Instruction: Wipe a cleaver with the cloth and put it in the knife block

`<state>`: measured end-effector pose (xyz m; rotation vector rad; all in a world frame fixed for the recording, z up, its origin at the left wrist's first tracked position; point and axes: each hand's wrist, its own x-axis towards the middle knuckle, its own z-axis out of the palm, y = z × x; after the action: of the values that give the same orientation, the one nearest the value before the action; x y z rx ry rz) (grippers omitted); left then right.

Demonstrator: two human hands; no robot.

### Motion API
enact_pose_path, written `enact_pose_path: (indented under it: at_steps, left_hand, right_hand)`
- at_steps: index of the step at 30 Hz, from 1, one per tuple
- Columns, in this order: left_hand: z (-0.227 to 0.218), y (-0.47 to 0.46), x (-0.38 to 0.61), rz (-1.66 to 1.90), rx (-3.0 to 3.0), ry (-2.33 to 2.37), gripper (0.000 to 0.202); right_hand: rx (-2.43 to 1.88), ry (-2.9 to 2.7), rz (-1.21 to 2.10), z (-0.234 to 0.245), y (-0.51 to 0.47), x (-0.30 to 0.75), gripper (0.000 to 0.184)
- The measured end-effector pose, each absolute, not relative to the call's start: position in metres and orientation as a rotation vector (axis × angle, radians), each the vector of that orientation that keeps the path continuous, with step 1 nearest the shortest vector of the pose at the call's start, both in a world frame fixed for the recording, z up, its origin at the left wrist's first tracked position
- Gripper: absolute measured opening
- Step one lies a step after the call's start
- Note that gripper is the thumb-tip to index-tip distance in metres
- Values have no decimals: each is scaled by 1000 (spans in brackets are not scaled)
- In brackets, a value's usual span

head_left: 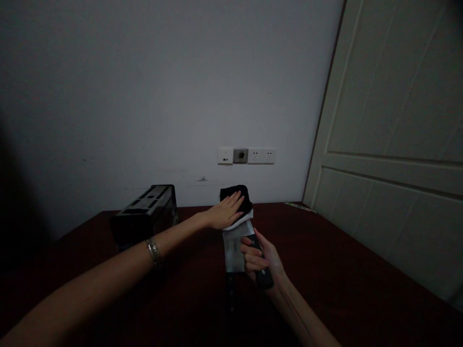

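My left hand (227, 211) lies flat with its fingers spread on a folded black cloth (235, 192). A white layer (248, 217) shows along the cloth's lower edge. My right hand (265, 258) is closed round the black riveted handle of a knife (265, 278), whose blade runs up toward the cloth and is partly hidden by it. Beside that hand is a broad-bladed cleaver (233, 255), its dark handle pointing toward me. Where the two blades meet or overlap is hard to make out in the dim light.
A black slotted box, like a knife block (148, 207), rests on the dark red table (304, 260) at the left. Behind stands a wall with switch and socket plates (261, 155). A thin pale strip (300, 207) lies at the back right, near a panelled door (390, 144).
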<state>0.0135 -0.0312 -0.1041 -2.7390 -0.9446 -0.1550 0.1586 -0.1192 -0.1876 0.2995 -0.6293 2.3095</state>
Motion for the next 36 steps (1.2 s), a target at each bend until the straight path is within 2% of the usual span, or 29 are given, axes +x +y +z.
enact_pose_path:
  at_steps: [15,36]
  left_hand:
    - [-88,12,4,-160,-2745,-1019,61]
    - [-107,-49,9,-179,-2820,-844,62]
  right_hand:
    - [309,-649,2319,-184,-125,156,34]
    - [313,-636,2310,-186,-122,156,34]
